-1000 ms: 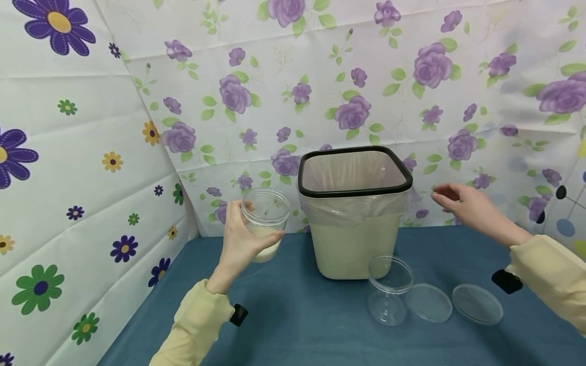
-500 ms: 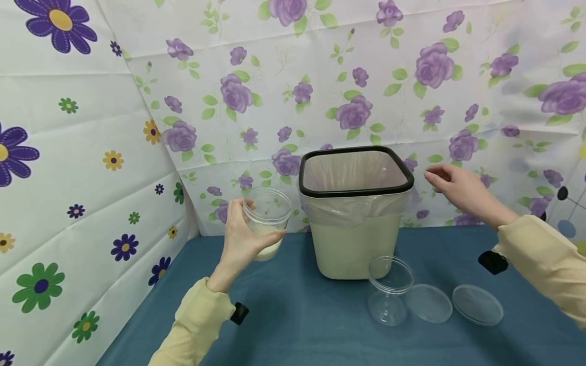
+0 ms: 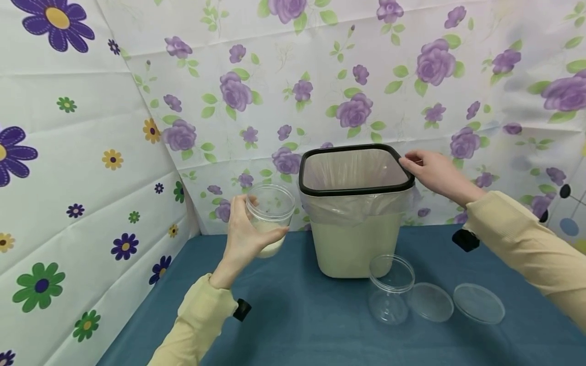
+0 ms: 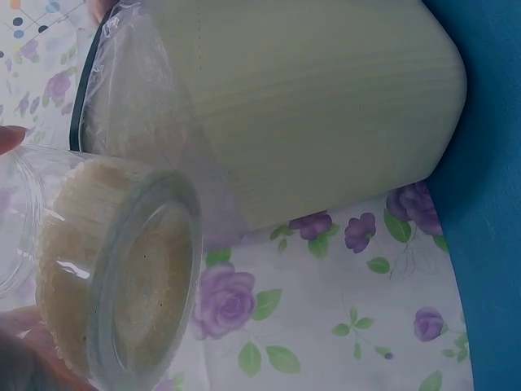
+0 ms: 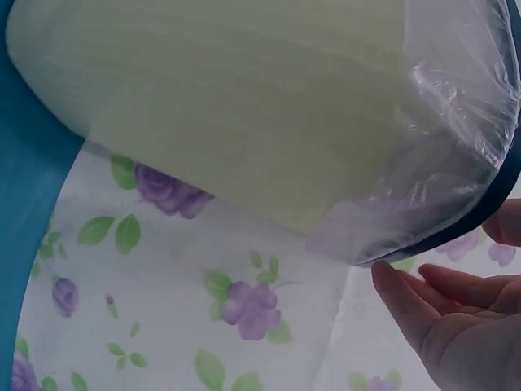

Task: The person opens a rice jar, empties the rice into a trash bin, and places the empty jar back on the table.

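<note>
My left hand (image 3: 244, 229) grips a clear plastic jar (image 3: 270, 207) from its left side, fingers behind and thumb in front. The jar is lidless and tilted, held above the table to the left of a trash can (image 3: 357, 239). Pale grains that look like rice fill its lower part (image 4: 89, 244). At the can's right rear corner, the fingertips of my right hand (image 3: 435, 172) are at the black rim (image 3: 357, 192), fingers loosely bent. In the right wrist view one fingertip (image 5: 381, 273) appears to touch the rim's edge; nothing shows between the fingers.
A second clear jar (image 3: 389, 305), without a lid, stands before the can. To its right lie two clear round lids (image 3: 432, 302) on the blue tablecloth (image 3: 311, 325). A thin plastic liner (image 3: 357, 207) folds over the can's top. Flowered sheets hang behind and at left.
My right hand has moved left, reaching the can's rim from the space to its right. My left hand has risen slightly with the jar.
</note>
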Available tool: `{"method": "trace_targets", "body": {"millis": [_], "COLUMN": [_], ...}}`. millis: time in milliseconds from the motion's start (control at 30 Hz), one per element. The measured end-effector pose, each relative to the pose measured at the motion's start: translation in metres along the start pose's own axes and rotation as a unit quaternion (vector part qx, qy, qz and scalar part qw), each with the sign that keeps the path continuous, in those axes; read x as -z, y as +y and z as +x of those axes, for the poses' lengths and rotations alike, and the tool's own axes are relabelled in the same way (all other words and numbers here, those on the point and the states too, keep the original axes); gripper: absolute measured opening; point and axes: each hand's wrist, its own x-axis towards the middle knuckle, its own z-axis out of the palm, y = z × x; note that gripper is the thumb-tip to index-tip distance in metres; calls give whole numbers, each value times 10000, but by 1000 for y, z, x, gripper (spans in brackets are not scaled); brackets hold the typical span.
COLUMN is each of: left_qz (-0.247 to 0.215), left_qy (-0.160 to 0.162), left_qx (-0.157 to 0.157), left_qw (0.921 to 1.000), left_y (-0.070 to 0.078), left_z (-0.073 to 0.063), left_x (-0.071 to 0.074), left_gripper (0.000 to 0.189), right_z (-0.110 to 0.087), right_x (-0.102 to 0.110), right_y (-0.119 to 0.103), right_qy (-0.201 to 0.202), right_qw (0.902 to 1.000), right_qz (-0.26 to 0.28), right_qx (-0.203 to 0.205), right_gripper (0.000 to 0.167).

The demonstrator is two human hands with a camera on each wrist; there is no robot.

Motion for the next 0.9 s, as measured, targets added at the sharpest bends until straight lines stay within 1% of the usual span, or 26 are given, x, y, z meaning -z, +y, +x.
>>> {"method": "trace_targets", "body": {"millis": [133,300,400,533,567,700,900], "left_qz": [-4,12,44,35,34,46,76], "left_qy": [-2,-21,-31,-48,-56,-73,-82], "left_qx": [-34,-86,-117,-117,-111,-87,-41], "left_qw": [10000,10000,9999,9999,9999,9999,9999], "left_y": [0,-1,0,1,1,2,0], "left_z": [1,1,1,2,3,4,5], "left_x": [-1,-2,-3,-3,-3,-3,-3], "left_gripper": [66,67,68,68,68,68,68], "right_z": [6,13,16,18,18,19,23], "right_x": [0,-4,-7,-10,-10,-13,-17], "right_y": [-6,-10,-10,-10,-10,-12,-17], "right_qy": [-91,-53,51,254,280,276,189], "right_qw": [10000,10000,10000,9994,9993,9992,9993], "right_qz": [-1,31,-6,-134,-149,-168,-326], "right_qx": [2,0,44,193,218,228,71], "right_gripper": [71,63,55,31,29,33,33]}}
